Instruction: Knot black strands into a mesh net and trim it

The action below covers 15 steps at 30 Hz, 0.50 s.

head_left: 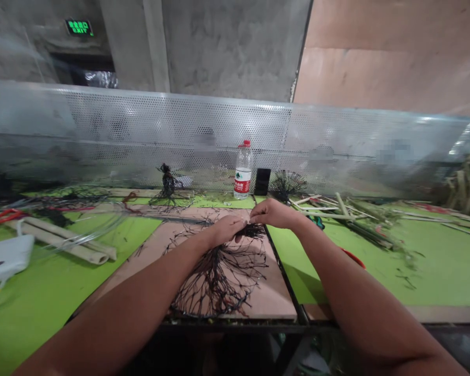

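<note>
My left hand (225, 228) and my right hand (272, 213) meet over a brown board (276, 292) on the bench. Both are closed in a pinch on the far end of a bundle of thin black strands (219, 277). The bundle fans out toward me across the board, spreading into a loose tangle near its front edge. My forearms reach in from the lower left and lower right.
A water bottle with a red cap (243, 171) and a dark phone-like block (262, 181) stand at the back by a perforated metal screen (141, 130). Bamboo tubes (62, 243), a white device (6, 257), more black bundles (167, 187) and cut green stalks (360, 216) lie on green mats.
</note>
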Available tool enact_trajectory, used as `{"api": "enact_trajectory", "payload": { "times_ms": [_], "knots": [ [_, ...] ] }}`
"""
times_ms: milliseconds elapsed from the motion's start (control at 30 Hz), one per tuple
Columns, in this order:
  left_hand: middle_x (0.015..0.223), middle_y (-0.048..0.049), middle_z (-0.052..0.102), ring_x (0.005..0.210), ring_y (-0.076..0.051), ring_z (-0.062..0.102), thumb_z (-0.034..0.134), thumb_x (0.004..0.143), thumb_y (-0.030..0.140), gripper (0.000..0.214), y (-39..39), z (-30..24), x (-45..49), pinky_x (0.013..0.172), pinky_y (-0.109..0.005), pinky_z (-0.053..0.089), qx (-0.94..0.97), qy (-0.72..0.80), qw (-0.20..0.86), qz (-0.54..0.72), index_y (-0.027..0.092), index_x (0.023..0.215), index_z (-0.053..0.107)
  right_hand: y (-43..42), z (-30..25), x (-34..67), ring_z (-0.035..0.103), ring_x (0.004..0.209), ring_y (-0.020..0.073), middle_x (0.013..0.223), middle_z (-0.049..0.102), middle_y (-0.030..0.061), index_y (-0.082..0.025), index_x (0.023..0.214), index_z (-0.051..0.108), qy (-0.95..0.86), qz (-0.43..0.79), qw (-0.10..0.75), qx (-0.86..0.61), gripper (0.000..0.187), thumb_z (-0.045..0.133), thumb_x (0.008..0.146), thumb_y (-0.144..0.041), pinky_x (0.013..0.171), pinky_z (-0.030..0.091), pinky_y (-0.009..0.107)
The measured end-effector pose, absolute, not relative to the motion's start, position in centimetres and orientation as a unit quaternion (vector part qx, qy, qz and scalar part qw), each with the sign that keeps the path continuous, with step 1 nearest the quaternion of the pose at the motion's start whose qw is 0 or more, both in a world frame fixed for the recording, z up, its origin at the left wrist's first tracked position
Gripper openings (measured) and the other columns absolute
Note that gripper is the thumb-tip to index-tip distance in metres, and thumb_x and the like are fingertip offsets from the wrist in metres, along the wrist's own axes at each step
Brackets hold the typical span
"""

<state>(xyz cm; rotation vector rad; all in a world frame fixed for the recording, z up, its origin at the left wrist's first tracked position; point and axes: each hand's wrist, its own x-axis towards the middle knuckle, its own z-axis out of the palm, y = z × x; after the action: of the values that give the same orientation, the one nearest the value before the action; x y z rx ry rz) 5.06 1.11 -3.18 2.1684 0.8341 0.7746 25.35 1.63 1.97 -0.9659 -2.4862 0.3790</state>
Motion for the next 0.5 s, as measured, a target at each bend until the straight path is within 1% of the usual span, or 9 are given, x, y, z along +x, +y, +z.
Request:
{"api": "enact_trajectory", "payload": {
  "times_ms": [67, 133, 233, 300, 400, 500],
  "knots": [
    [0.051, -0.0012, 0.051, 0.049, -0.013, 0.041, 0.037, 0.089, 0.037, 0.043, 1.1, -3.3, 5.3, 0.051, -0.024, 0.028, 0.849, 0.325, 0.297, 0.292, 0.018, 0.053, 0.049, 1.8, 1.9, 25.5, 0.052, 0.062, 0.0136, 0.067, 0.063, 0.0031, -0.015, 0.073, 0.07, -0.899, 0.132, 0.215, -0.357, 0.02, 0.06, 0.078, -0.032, 0.058, 0.039, 0.026],
    [0.051, -0.0003, 0.05, 0.05, -0.013, 0.04, 0.042, 0.088, 0.034, 0.038, 1.2, -3.4, 5.5, 0.052, -0.024, 0.027, 0.864, 0.324, 0.246, 0.297, 0.018, 0.054, 0.047, 2.0, 1.9, 25.7, 0.054, 0.065, 0.0145, 0.07, 0.065, 0.0037, -0.015, 0.077, 0.07, -0.893, 0.142, 0.221, -0.366, 0.021, 0.059, 0.079, -0.033, 0.06, 0.041, 0.027],
    [0.055, -0.0005, 0.051, 0.053, -0.014, 0.042, 0.047, 0.085, 0.029, 0.031, 1.4, -3.9, 5.7, 0.054, -0.024, 0.027, 0.88, 0.323, 0.188, 0.294, 0.019, 0.056, 0.049, 2.0, 2.1, 26.1, 0.058, 0.079, 0.0168, 0.088, 0.068, 0.0052, -0.018, 0.089, 0.069, -0.892, 0.182, 0.226, -0.347, 0.02, 0.055, 0.082, -0.031, 0.07, 0.044, 0.029],
    [0.058, -0.0014, 0.055, 0.054, -0.014, 0.044, 0.048, 0.084, 0.03, 0.028, 1.6, -4.4, 5.8, 0.055, -0.024, 0.029, 0.884, 0.323, 0.179, 0.288, 0.019, 0.059, 0.052, 2.0, 2.2, 26.2, 0.058, 0.085, 0.0172, 0.095, 0.067, 0.0054, -0.02, 0.093, 0.068, -0.898, 0.184, 0.23, -0.327, 0.02, 0.053, 0.084, -0.028, 0.074, 0.043, 0.03],
    [0.058, -0.002, 0.056, 0.053, -0.015, 0.045, 0.051, 0.083, 0.032, 0.025, 1.9, -4.9, 5.8, 0.057, -0.024, 0.031, 0.881, 0.33, 0.173, 0.292, 0.02, 0.062, 0.055, 1.8, 2.2, 25.9, 0.056, 0.082, 0.0163, 0.089, 0.065, 0.0052, -0.019, 0.093, 0.066, -0.899, 0.14, 0.264, -0.321, 0.018, 0.051, 0.085, -0.026, 0.072, 0.042, 0.029],
    [0.055, -0.0009, 0.051, 0.051, -0.014, 0.043, 0.049, 0.085, 0.032, 0.028, 2.0, -5.0, 5.6, 0.057, -0.024, 0.031, 0.872, 0.339, 0.172, 0.309, 0.019, 0.06, 0.052, 1.3, 2.1, 25.3, 0.053, 0.075, 0.0148, 0.082, 0.062, 0.004, -0.018, 0.093, 0.064, -0.897, 0.112, 0.291, -0.313, 0.018, 0.05, 0.085, -0.027, 0.067, 0.04, 0.027]
  ]
}}
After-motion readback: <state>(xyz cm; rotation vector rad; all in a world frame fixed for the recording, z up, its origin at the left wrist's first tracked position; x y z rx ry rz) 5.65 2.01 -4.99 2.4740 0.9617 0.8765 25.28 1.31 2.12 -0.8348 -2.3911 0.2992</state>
